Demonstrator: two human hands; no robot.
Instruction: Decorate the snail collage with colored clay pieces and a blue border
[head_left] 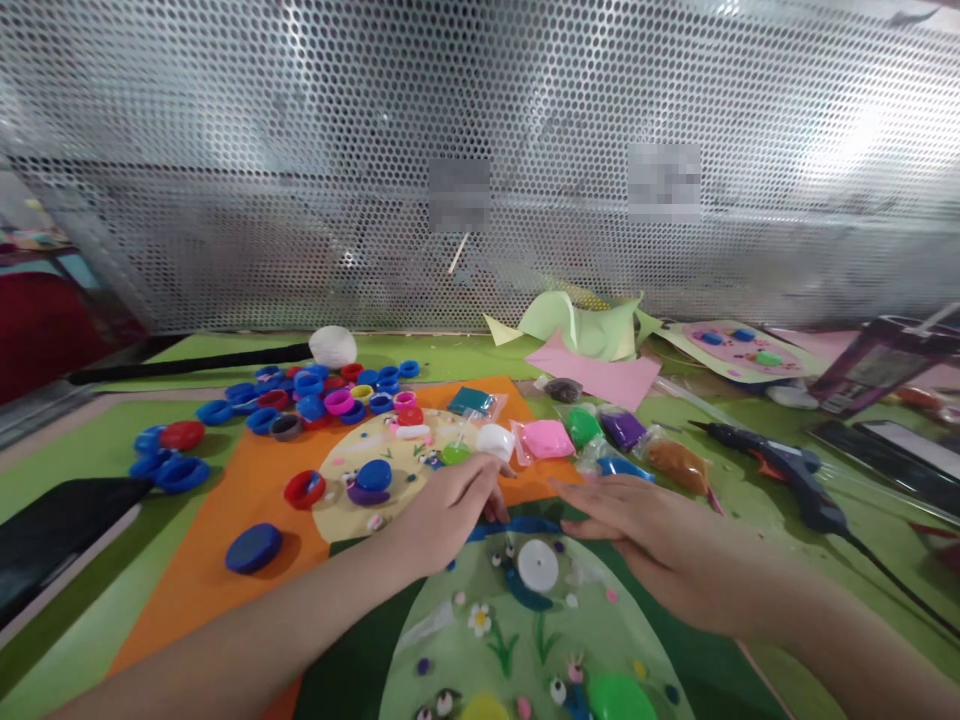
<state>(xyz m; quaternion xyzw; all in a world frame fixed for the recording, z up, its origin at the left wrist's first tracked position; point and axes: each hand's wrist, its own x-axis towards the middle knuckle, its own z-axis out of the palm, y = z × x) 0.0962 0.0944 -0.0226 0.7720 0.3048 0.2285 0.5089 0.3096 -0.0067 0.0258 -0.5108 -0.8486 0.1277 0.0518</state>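
Note:
A thin strip of blue clay (525,524) lies along the top edge of a light-green round picture (450,640) on dark-green paper. My left hand (454,500) has its fingers bent down and closed at the strip's left end. At the other end, my right hand (660,545) is open, fingers stretched out low over the paper, the thumb near the strip. Clay snails with bottle-cap shells decorate the picture, one with a white cap (538,566) and one with a green cap (621,697). A clay flower (480,620) sits between small clay dots.
Bagged clay, including a pink lump (547,439), lies beyond my hands. Loose bottle caps (311,395) are piled at the left. A glue gun (795,475) with its cord rests at the right. A yellow round picture (337,470) lies on orange paper; perforated metal (375,150) closes off the back.

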